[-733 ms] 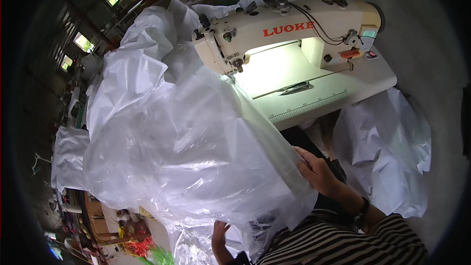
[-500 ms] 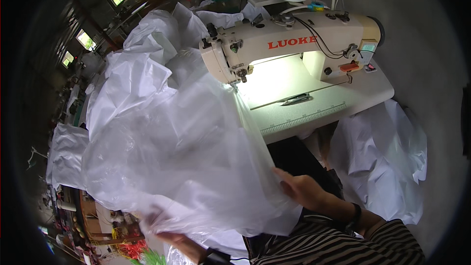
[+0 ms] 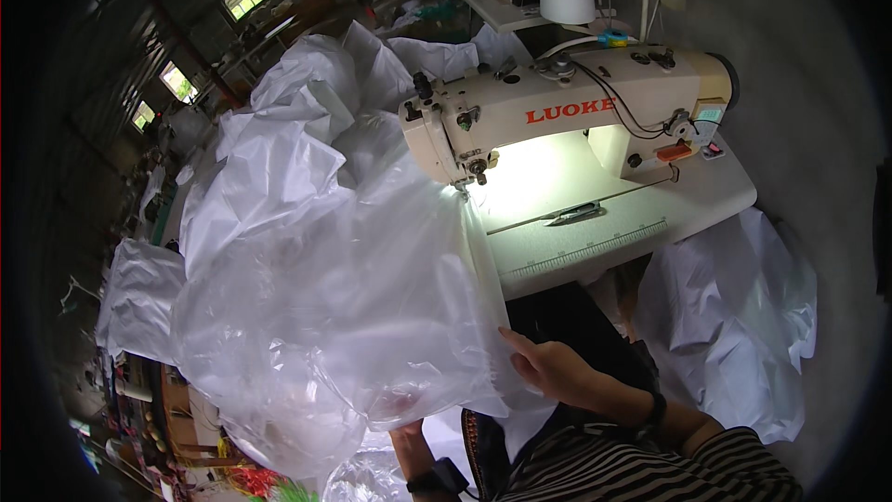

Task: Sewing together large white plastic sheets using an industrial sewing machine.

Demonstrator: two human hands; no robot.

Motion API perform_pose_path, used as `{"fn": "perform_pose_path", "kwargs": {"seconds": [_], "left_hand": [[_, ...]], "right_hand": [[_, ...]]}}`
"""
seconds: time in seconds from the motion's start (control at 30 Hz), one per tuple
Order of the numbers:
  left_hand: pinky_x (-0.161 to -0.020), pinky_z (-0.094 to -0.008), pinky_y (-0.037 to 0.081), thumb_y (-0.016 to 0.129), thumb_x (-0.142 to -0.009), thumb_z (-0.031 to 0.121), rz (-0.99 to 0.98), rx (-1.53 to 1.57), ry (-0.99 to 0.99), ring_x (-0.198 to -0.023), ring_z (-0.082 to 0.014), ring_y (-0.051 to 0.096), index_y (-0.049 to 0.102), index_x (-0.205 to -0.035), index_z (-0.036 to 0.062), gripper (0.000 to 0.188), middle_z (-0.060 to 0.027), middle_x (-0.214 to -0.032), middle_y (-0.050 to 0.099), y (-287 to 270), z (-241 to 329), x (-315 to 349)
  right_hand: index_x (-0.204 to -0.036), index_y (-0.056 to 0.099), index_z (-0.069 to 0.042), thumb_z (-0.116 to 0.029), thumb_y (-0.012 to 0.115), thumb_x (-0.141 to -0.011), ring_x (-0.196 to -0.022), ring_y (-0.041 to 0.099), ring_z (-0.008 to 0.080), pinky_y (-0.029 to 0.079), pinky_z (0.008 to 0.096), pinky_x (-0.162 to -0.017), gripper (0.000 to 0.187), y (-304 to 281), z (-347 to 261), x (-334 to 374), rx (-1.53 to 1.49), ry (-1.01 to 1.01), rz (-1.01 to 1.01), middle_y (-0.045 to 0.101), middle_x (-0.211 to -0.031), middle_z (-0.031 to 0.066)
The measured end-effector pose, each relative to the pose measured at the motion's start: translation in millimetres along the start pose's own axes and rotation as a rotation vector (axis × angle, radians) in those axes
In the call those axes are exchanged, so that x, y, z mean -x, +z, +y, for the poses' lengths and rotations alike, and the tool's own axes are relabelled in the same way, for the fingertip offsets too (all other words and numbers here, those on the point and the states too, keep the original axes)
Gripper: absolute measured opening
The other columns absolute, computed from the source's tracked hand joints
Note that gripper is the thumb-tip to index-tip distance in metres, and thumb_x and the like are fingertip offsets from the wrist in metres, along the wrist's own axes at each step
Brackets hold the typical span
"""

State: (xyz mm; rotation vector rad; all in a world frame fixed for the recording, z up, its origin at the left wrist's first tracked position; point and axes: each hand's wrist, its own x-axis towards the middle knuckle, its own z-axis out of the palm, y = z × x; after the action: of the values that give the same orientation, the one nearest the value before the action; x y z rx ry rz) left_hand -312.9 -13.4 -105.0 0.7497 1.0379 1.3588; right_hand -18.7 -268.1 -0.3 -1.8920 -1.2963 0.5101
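- The right hand (image 3: 556, 370) pinches the lower edge of the large, crumpled sheet of translucent white plastic film (image 3: 325, 288), its grip closed on the hem.
- The left hand (image 3: 401, 409) sits under the film, mostly hidden; I cannot tell whether its grip is closed.
- The film looks light, soft and slippery, likely to slide and billow; its edges seem the surest hold.
- It drapes left of the cream sewing machine (image 3: 557, 112), spilling off the white tabletop (image 3: 641, 214).
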Motion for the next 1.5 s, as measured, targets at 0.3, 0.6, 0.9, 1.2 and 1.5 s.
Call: {"fn": "perform_pose_path", "kwargs": {"seconds": [0.3,0.6,0.9,1.2,1.5], "left_hand": [[-0.101,-0.0421,0.048,0.058,-0.098,0.031,0.164,0.084,0.341,-0.117,-0.0289,0.056,0.049,-0.136,0.0013,0.05,-0.0143,-0.133,0.054,25.2,90.3,-6.9],[-0.1,-0.0411,0.049,0.058,-0.098,0.032,0.188,0.107,0.409,-0.116,-0.029,0.057,0.051,-0.134,0.0003,0.049,-0.0156,-0.133,0.055,36.2,118.9,-15.5],[-0.107,-0.0379,0.042,0.06,-0.098,0.029,0.113,-0.027,0.311,-0.122,-0.0277,0.055,0.046,-0.141,-0.0002,0.054,-0.0176,-0.142,0.05,50.4,84.9,-47.1],[-0.071,-0.0338,0.056,0.044,-0.094,0.069,-0.127,-0.644,-0.126,-0.102,-0.0253,0.067,0.049,-0.142,0.0106,0.076,-0.0103,-0.129,0.063,4.9,62.6,-67.2],[-0.078,-0.0543,0.055,0.069,-0.09,0.034,-0.969,-0.354,-0.249,-0.081,-0.044,0.069,0.056,-0.122,-0.0041,0.051,-0.0318,-0.095,0.067,43.7,152.8,72.9]], "right_hand": [[-0.144,0.037,0.001,-0.005,0.056,-0.094,-0.054,0.064,0.0296,0.051,0.0384,-0.054,0.054,-14.7,-5.6,0.9,-0.208,0.141,-0.033,0.064,-0.067,0.0197],[-0.143,0.036,0.002,-0.011,0.055,-0.093,-0.059,0.066,0.0308,0.053,0.0478,-0.059,0.055,12.3,24.1,-45.8,0.081,0.087,0.06,0.064,-0.066,0.0169],[-0.138,0.04,0.01,-0.007,0.057,-0.089,-0.055,0.063,0.0346,0.051,0.0429,-0.055,0.055,1.9,29.8,-86.4,0.328,0.072,0.145,0.061,-0.062,0.015],[-0.142,0.036,0.007,-0.01,0.055,-0.092,-0.064,0.065,0.0378,0.052,0.0451,-0.061,0.057,-8.9,25.5,-71.4,0.065,0.102,0.159,0.065,-0.07,0.0202],[-0.147,0.034,-0.004,-0.015,0.059,-0.093,-0.055,0.063,0.0298,0.05,0.0384,-0.057,0.06,-17.5,12.7,-28.1,-0.264,0.22,0.013,0.061,-0.065,0.0155]]}}
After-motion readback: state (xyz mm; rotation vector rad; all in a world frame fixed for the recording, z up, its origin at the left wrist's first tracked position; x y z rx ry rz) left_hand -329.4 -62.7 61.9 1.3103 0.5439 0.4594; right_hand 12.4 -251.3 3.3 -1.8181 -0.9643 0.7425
